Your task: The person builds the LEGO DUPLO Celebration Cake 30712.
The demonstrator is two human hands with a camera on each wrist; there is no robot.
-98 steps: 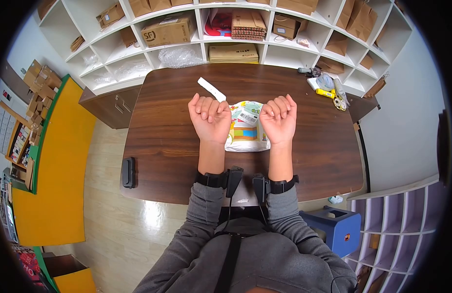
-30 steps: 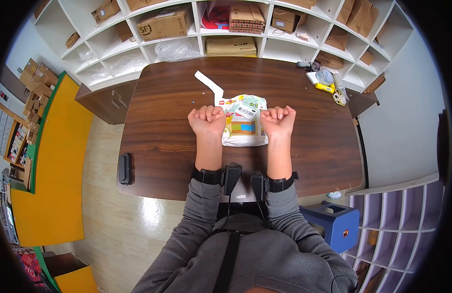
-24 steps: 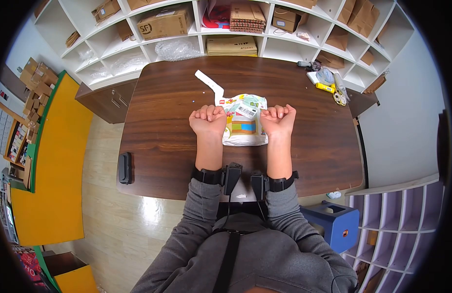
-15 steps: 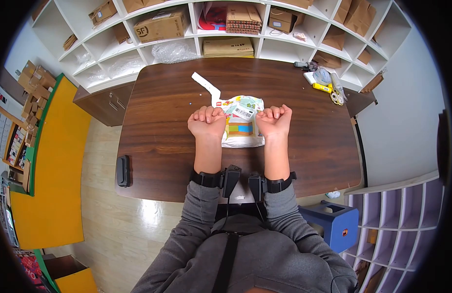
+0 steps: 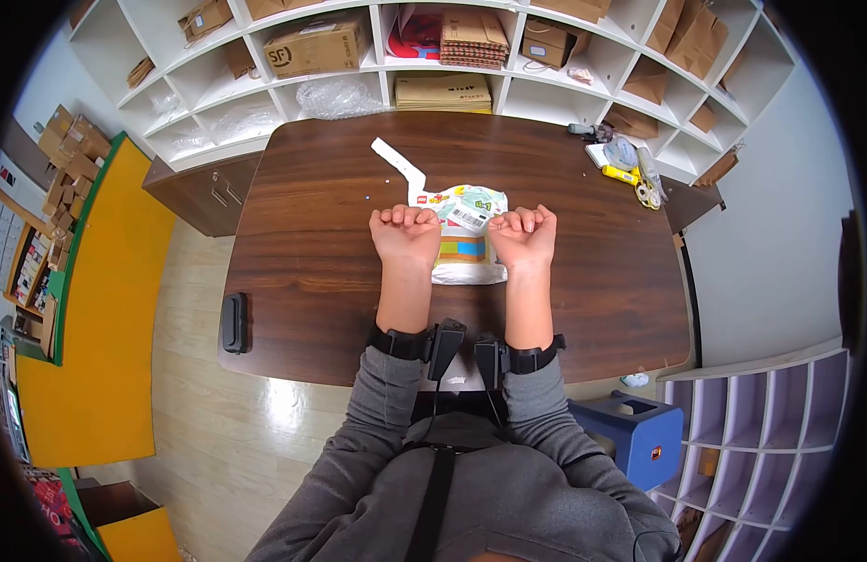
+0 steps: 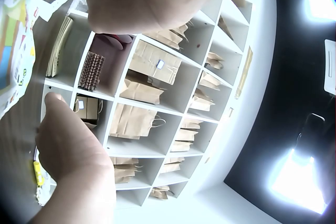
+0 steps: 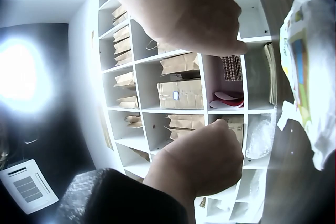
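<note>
Both hands are held palm up over the table, side by side, with fingers curled in and nothing in them. My left hand (image 5: pixel 405 236) overlaps the left edge of a white printed LEGO bag (image 5: pixel 463 251) in the head view. Over the bag's right edge is my right hand (image 5: pixel 524 239). The bag lies flat, with a barcode label on its upper part, and its sides are partly hidden by the hands. In the left wrist view the right hand (image 6: pixel 73 145) shows below the left; the right wrist view has the left hand (image 7: pixel 202 155) low down.
A bent white strip (image 5: pixel 399 163) extends from the bag's top left corner. A black case (image 5: pixel 235 323) sits at the table's left edge. Scissors (image 5: pixel 648 195) and a yellow tube (image 5: pixel 621 175) lie at the back right. White shelves (image 5: pixel 541 95) stand behind; a blue stool (image 5: pixel 639 436) is at right.
Since the oldest frame both hands have come lower and nearer the body, and their fingers have curled in further. Lately they have drawn slightly closer together. The bag stays on the table.
</note>
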